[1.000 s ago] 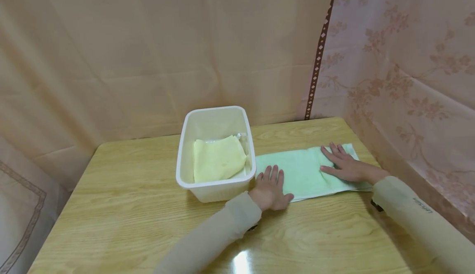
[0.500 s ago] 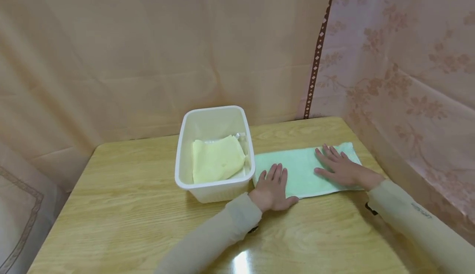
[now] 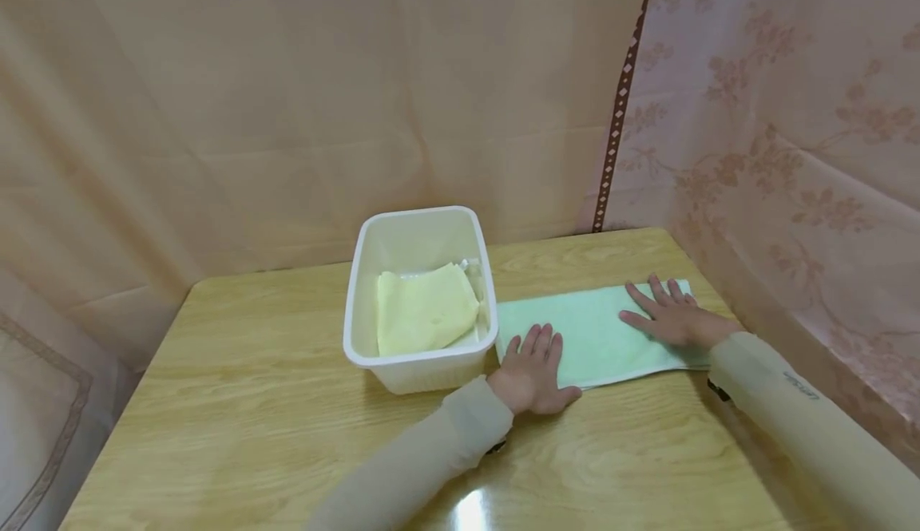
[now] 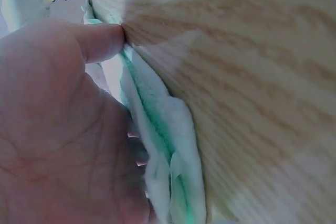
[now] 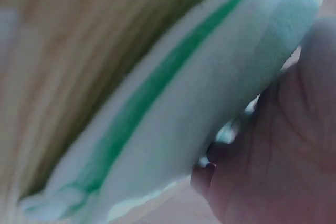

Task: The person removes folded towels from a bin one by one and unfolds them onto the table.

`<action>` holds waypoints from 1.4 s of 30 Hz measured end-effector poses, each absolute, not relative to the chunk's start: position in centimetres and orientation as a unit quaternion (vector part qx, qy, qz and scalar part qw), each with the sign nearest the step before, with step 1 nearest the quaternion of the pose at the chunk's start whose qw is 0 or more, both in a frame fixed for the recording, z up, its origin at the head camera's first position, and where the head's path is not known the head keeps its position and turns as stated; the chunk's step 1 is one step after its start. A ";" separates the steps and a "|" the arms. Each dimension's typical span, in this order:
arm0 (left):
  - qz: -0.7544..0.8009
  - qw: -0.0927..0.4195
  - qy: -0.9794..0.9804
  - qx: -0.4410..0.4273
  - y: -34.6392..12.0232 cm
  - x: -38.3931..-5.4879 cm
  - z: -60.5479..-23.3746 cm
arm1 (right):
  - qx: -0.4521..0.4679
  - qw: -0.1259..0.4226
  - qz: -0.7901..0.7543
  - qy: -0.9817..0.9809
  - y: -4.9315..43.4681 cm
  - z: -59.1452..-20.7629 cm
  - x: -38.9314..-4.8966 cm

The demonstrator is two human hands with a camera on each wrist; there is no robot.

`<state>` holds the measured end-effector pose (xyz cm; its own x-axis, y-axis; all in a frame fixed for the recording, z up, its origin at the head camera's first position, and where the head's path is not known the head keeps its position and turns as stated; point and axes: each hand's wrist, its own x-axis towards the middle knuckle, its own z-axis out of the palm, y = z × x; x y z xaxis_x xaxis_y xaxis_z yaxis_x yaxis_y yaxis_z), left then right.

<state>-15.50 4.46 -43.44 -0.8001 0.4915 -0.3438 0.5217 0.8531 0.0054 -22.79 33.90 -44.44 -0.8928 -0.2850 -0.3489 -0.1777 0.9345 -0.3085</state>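
Observation:
A mint-green towel, folded into a long flat strip, lies on the right side of the table. My left hand rests with spread fingers on its left end, the thumb at the front edge. On the right end lies my right hand, palm down with fingers extended. Up close in the left wrist view, the towel's layered edge runs beside my thumb. The right wrist view shows the folded layers of the towel under my palm, somewhat blurred.
A white plastic bin stands left of the green towel, close to my left hand. Inside it lies a folded yellow towel. The wooden table ends at a beige curtain behind and a floral curtain on the right.
My right hand has slid a little over the green towel, first left, then back right. The wrinkles near it have flattened. My left hand stays at the left end, its thumb slightly farther right.

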 end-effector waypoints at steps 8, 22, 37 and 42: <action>-0.046 0.164 0.947 0.273 4.9 -15.0 -43.9 | -0.187 0.191 -0.196 0.943 34.0 -44.6 -20.4; -0.056 0.159 0.947 0.275 5.1 -15.0 -43.8 | -0.156 0.164 -0.226 0.948 35.6 -43.3 -19.2; -0.046 0.186 0.948 0.252 5.0 -14.6 -43.2 | -0.145 0.181 -0.178 0.956 36.2 -45.3 -18.0; -0.062 0.169 0.947 0.267 4.6 -14.8 -43.3 | -0.177 0.167 -0.179 0.953 36.9 -45.0 -18.0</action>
<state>-14.84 4.63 -43.33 -0.8001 0.4848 -0.3532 0.5269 0.8494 -0.0277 -17.96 36.86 -45.04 -0.8815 -0.3978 -0.2544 -0.2788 0.8733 -0.3996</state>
